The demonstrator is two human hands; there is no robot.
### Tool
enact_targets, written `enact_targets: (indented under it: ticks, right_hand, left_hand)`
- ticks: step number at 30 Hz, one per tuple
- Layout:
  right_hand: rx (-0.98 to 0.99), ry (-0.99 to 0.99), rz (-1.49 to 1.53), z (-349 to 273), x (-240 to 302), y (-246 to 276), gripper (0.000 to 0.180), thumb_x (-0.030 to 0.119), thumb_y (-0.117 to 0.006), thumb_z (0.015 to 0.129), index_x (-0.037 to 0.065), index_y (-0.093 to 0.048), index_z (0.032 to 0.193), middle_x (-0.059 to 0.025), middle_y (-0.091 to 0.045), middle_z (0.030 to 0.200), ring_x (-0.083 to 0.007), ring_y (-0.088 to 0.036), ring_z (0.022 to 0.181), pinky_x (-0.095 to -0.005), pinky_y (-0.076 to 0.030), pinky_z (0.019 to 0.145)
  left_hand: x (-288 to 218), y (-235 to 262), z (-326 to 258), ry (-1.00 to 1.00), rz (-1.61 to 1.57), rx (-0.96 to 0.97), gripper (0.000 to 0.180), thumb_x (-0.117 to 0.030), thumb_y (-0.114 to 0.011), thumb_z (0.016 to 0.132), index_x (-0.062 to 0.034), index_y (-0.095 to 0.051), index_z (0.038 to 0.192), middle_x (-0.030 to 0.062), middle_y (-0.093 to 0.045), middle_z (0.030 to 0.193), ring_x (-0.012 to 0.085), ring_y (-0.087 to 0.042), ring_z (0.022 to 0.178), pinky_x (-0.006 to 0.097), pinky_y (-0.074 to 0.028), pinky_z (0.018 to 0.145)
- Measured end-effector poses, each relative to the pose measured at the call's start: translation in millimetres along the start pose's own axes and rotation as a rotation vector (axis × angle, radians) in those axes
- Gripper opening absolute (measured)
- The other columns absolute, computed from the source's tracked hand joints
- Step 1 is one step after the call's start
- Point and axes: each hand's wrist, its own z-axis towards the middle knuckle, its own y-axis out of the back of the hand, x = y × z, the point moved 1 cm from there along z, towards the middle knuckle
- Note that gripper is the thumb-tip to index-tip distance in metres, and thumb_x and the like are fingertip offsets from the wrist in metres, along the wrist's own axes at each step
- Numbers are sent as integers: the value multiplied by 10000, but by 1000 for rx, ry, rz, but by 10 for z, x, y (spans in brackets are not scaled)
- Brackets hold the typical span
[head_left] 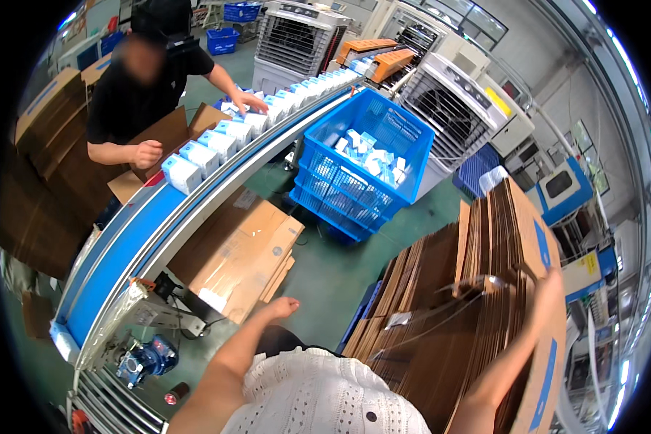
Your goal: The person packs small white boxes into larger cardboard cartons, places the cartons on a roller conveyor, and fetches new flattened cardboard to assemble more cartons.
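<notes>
My left hand (286,307) hangs in front of my body with its fingers curled closed, and nothing shows in it. Under and beyond it lies a brown cardboard stack (242,249) beside the conveyor. My right hand (548,283) reaches out to the right, its fingers hooked over the edge of the outermost flattened cardboard box (532,249), which has blue marks. This box leans against a thick bundle of flattened boxes (434,311). A loose, pale strap (477,282) loops over the bundle near my right hand; my fingertips there are partly hidden.
A blue conveyor belt (130,235) curves along the left, carrying a row of white-and-blue cartons (217,145). Behind it, a co-worker (134,101) reaches to the cartons. A blue crate (365,173) holds many small cartons. Air coolers (452,108) and a blue motor (146,359) stand around.
</notes>
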Motion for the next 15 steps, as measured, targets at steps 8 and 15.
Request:
enact_targets:
  ticks: [8,15]
  right_hand:
    - [-487,497,-448,770,1323,1336,195,11,-395,802,-28,-540,926,-216,-565,1045,-356,-528,1004,-405,-430,845]
    - [-36,1052,528,211,3091,1317,26,-18,-476,688,-37,-464,677,-240,-607,930,-324,-608,855,-364,-466,784]
  left_hand:
    - [-1312,1149,705,-228,21,-181,304,-290,-459,840,-87,-598,1018,150,-608,966,315,-576,899,375,-452,788]
    - [-2932,2270,-168,-821,54,-749,830,-289,-694,685,-53,-234,1335,185,-255,1358,323,-249,1266,422,-203,1028]
